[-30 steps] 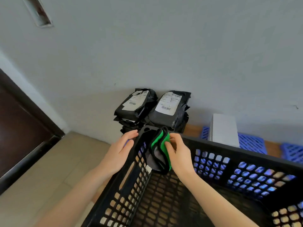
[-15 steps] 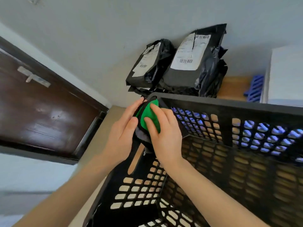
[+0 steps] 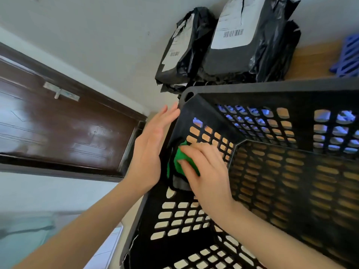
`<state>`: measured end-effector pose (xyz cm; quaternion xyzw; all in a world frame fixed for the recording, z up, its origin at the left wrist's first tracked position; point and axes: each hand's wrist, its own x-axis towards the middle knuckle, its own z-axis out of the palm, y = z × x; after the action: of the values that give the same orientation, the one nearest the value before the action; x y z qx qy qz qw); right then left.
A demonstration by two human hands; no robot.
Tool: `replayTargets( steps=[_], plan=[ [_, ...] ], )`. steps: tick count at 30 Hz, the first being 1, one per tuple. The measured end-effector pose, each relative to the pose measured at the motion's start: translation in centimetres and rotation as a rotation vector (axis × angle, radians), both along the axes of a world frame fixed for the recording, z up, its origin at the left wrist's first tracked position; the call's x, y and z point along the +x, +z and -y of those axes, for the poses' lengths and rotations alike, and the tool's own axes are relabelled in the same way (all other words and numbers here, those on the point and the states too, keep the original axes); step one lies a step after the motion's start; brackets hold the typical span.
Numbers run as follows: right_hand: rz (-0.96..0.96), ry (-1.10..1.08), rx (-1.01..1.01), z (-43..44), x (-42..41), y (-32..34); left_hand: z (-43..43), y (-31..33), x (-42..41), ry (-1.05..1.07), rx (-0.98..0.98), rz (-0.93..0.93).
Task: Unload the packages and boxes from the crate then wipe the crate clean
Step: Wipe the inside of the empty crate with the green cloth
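green cloth clamped under right grip on crate wall | left grip flat outside

Soft, even light; glare streaks the glossy door, blurred by motion at left; the crate interior lies in shadow; wide-angle distortion bends the edges
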<state>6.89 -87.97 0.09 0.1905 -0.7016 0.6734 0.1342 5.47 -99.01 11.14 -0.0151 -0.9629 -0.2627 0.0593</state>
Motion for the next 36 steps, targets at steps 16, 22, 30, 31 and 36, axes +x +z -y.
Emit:
replayTargets(
  steps=[16,22,30,31,36],
  plan=[
    [-0.14,0.046,0.053,0.7,3.5,-0.8,0.8,0.3,-0.5,-0.122,-0.168,0.012],
    [0.141,-0.174,0.006,0.3,-3.8,1.9,0.8,0.1,-0.3,-0.109,-0.155,0.013],
    [0.009,-0.009,-0.002,0.7,2.2,1.0,0.9,0.1,-0.5,-0.131,-0.17,-0.01],
    [-0.01,0.038,-0.018,0.8,3.7,0.7,0.9,0.2,-0.5,-0.127,-0.169,-0.01],
    [-0.279,0.198,0.038,1.2,8.9,-0.3,0.5,0.2,-0.5,-0.126,-0.164,-0.006]
  ],
)
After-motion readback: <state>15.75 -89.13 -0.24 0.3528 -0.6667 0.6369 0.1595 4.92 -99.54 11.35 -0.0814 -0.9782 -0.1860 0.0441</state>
